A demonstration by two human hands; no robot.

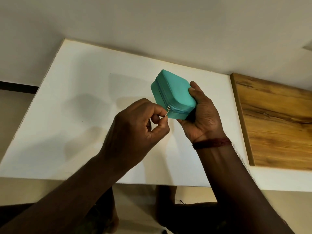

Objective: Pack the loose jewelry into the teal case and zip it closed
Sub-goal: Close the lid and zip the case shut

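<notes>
Hands working the zipper of a closed teal case [175,94] above a white tabletop [84,81].

Right hand [201,114] grips the case from its right side and underneath, thumb pressed on the lid's edge, holding it tilted and lifted off the table. Left hand [135,127] pinches the small metal zipper pull [167,112] between thumb and forefinger at the case's near-left corner, the other fingers curled in. A red thread band [211,143] circles the right wrist. A wooden board [276,120] lies at the table's right end.

Dim warm light; soft multiple shadows on white table [87,92]; wide-angle edge bending; slightly soft focus.
</notes>
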